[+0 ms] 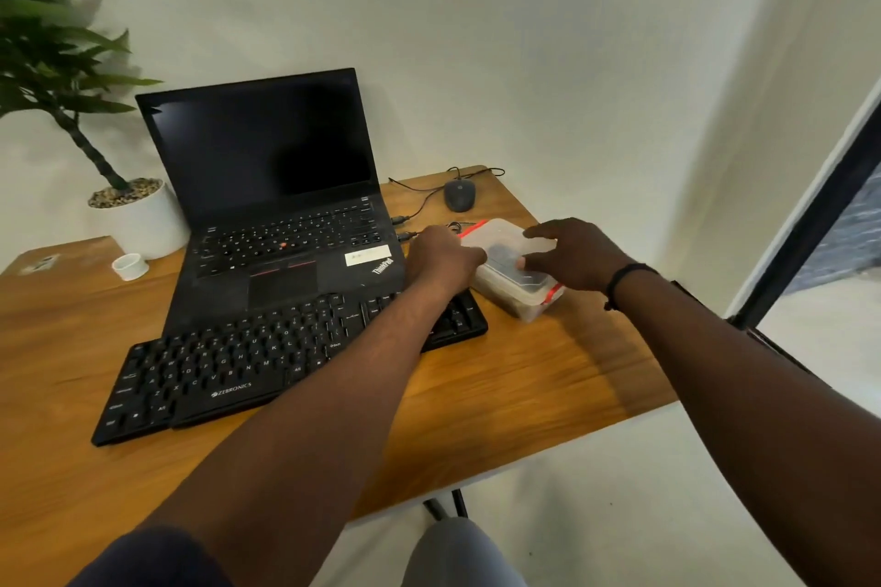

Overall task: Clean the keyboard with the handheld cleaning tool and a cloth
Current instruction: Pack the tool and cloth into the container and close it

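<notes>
A black Zebronics keyboard (229, 367) lies on the wooden table (524, 377), in front of an open black laptop (271, 205). To its right stands a translucent plastic box with red clips (505, 248), its lid on; something dark shows through the plastic. My left hand (441, 260) grips the box's left side, the forearm crossing over the keyboard's right end. My right hand (572, 255) rests on the lid from the right, fingers spread over it. No cleaning tool or cloth is plainly in view.
A dark mouse (460, 194) with its cable lies at the table's back right. A white plant pot (140, 219) and a small white cup (129, 266) stand at the back left. The table's right edge is close to the box.
</notes>
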